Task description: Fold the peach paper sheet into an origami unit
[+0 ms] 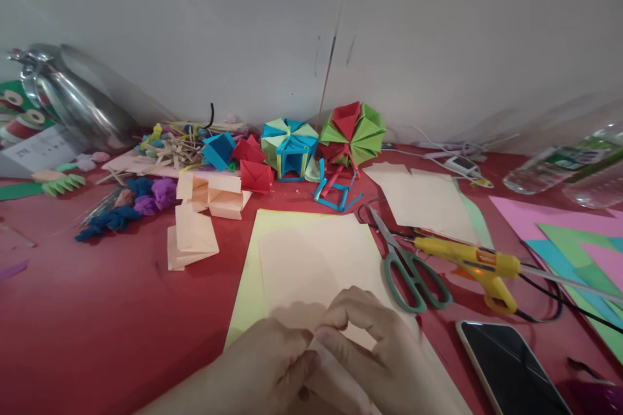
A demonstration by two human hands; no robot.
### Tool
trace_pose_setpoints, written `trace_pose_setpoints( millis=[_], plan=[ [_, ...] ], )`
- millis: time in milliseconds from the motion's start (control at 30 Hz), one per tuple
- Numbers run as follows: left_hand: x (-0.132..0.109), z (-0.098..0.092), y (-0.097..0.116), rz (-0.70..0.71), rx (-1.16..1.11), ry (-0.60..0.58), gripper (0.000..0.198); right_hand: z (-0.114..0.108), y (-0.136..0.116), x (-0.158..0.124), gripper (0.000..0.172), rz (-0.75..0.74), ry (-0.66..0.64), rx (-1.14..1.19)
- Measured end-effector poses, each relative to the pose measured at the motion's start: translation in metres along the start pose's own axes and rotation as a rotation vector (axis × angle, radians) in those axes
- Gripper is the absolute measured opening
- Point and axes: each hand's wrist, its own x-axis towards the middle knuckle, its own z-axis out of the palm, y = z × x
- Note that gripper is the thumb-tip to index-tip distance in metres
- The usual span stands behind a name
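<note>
My left hand (280,358) and right hand (384,347) pinch pale paper (335,381), apparently unfinished; folded peach pieces (197,231) look done, a flat sheet (311,253) unfolded.

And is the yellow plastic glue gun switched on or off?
On, it appears: the yellow plastic glue gun has a small orange light glowing near the top of its handle.

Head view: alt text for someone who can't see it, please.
The left hand and right hand pinch pale paper above sheets on a red table. Scissors, a glue gun and a phone lie to the right; colorful folded paper models sit behind.
</note>
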Motion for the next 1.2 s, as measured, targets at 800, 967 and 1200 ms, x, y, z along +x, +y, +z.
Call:
trace_pose_setpoints(
  millis=[800,967,1200],
  plan=[
    [0.002,0.003,-0.012,0.048,-0.197,0.228,0.033,0.011,0.009,-0.002,0.019,-0.047,0.012,-0.105],
    [0.003,-0.007,-0.020,-0.026,-0.217,0.448,0.039,-0.003,0.016,0.000,0.017,0.106,0.019,0.004],
    [0.000,-0.028,-0.025,-0.072,-0.294,0.752,0.036,-0.040,0.031,0.000,0.020,0.147,0.220,0.023]
  ],
)
